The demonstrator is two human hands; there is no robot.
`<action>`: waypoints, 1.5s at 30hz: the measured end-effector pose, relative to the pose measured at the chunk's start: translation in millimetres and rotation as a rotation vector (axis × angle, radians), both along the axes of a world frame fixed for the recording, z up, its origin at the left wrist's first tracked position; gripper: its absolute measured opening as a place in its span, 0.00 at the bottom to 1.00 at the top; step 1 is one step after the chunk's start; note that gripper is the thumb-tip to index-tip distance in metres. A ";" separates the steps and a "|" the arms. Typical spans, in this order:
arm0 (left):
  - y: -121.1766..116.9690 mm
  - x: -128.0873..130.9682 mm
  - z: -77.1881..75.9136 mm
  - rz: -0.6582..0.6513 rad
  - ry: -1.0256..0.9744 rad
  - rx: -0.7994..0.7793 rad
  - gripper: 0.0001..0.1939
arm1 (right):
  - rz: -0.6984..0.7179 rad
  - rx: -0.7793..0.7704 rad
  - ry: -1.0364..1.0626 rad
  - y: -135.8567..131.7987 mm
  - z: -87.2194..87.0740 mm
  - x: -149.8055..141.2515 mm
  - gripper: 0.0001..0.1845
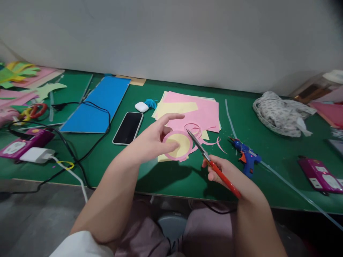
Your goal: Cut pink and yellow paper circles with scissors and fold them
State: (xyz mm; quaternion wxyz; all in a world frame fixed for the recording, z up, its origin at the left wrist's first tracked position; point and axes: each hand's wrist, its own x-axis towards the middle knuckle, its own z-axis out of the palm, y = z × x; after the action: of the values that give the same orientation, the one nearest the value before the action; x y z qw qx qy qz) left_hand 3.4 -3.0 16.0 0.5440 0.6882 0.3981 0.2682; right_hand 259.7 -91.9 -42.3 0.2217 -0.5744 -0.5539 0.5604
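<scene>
The round paper [185, 143] is a yellow circle with a pink ring around it. It lies nearly flat in the left hand [153, 138], with the thumb on its yellow part. The scissors [214, 167] have red handles and shiny gray blades, which look closed. They slant in the right hand [232, 173], tip near the pink edge.

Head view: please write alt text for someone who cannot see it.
A person's right hand holds red-handled scissors beside a pink-rimmed yellow circle; the left hand has its thumb across it. Pink and yellow sheets lie behind on a green table, a phone to their left, a glue gun to their right.
</scene>
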 end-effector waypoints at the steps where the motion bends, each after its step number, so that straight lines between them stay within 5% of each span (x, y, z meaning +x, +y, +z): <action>1: 0.1 0.2 0.2 0.000 0.005 0.002 0.35 | 0.000 0.002 -0.001 0.0 0.1 0.0 0.27; 12: 0.7 0.0 -0.1 -0.001 0.018 0.002 0.35 | -0.021 -0.033 -0.054 2.2 2.9 -4.0 0.21; 19: 10.5 16.3 -19.6 0.144 -0.233 -0.134 0.30 | -0.282 0.077 -0.024 10.6 0.2 -12.7 0.26; 24: 13.1 30.4 -32.1 0.306 -0.313 -0.154 0.28 | -0.441 0.233 -0.253 21.3 -12.9 -12.8 0.25; 32: 15.2 38.7 -45.3 0.351 -0.313 -0.118 0.23 | -0.448 0.373 -0.543 31.8 -37.7 -12.5 0.17; 38: 25.0 45.8 -68.7 0.354 -0.220 -0.161 0.18 | -0.508 0.494 -0.514 32.9 -51.6 -10.1 0.19; 45: 34.9 49.6 -91.2 0.277 -0.141 -0.187 0.16 | -0.627 0.577 -0.272 31.9 -40.7 -12.2 0.09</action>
State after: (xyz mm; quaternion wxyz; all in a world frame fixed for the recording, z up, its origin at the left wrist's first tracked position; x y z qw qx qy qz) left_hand 53.1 31.9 -75.2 0.5901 0.5526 0.4731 0.3501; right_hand 247.5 -60.0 -83.0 0.4573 -0.6975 -0.5110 0.2080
